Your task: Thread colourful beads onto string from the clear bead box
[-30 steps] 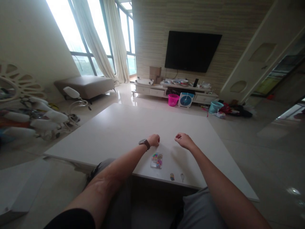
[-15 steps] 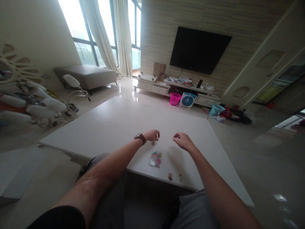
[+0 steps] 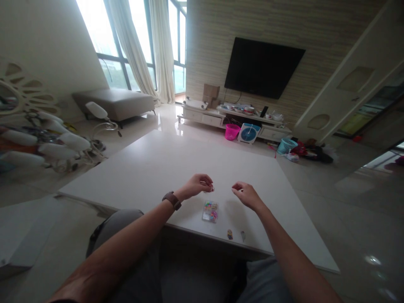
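My left hand (image 3: 199,185), with a brown watch (image 3: 172,199) on its wrist, is closed just above the table. At its fingertips shows a small, roundish, reddish ring-like item (image 3: 212,189), too small to make out well. My right hand (image 3: 246,195) is raised a short way to the right, thumb and fingers pinched together; whatever lies between them cannot be made out. Below the left hand sits a clear compartment box (image 3: 210,211) of colourful small pieces. Near the front edge lie a yellow-and-blue cartoon figure (image 3: 229,234) and a small greyish piece (image 3: 243,236).
Both hands are over a large white table (image 3: 151,168). Beyond it stand a pink basket (image 3: 232,132), a blue-and-white fan (image 3: 249,133) and a light-blue basket (image 3: 287,146). White lamp shades (image 3: 74,141) crowd the left side.
My left hand has picked up the small item that lay beneath it on the table. My right hand has shifted slightly down and right, still pinched. The view has moved a little.
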`<action>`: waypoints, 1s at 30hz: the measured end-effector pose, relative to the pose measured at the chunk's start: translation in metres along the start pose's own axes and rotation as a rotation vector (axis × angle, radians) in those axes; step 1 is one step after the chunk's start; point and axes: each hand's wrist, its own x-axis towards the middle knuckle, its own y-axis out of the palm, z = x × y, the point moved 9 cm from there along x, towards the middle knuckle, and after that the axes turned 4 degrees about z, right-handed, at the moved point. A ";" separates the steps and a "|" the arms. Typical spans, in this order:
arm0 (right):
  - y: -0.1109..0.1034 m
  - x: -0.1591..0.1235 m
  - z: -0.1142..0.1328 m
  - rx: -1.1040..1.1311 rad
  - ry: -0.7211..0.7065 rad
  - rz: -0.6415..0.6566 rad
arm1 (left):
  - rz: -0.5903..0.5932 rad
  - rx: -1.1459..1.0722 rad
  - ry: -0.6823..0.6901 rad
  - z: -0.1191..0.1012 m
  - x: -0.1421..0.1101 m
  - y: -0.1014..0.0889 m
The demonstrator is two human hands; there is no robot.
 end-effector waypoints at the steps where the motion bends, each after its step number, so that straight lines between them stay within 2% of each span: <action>1: 0.001 -0.003 0.005 0.044 -0.001 -0.008 | -0.006 -0.020 -0.002 -0.001 -0.005 0.004; 5: 0.017 -0.018 0.023 0.242 0.014 -0.042 | -0.059 -0.096 -0.004 -0.002 -0.027 0.017; 8: 0.041 -0.031 0.029 0.594 0.050 -0.069 | -0.098 -0.096 0.004 0.001 -0.041 0.023; 9: 0.046 -0.036 0.030 0.647 0.058 -0.099 | -0.104 -0.070 0.012 0.002 -0.044 0.025; 11: 0.055 -0.043 0.039 0.653 0.026 -0.116 | -0.105 -0.017 0.036 0.003 -0.047 0.028; 15: 0.061 -0.051 0.058 0.590 -0.056 -0.059 | -0.105 0.023 0.056 0.006 -0.047 0.032; 21: 0.057 -0.056 0.058 0.654 -0.021 -0.096 | -0.188 0.025 0.052 0.001 -0.049 0.026; 30: 0.042 -0.058 0.054 0.619 0.005 -0.244 | -0.203 -0.044 0.050 0.001 -0.051 0.028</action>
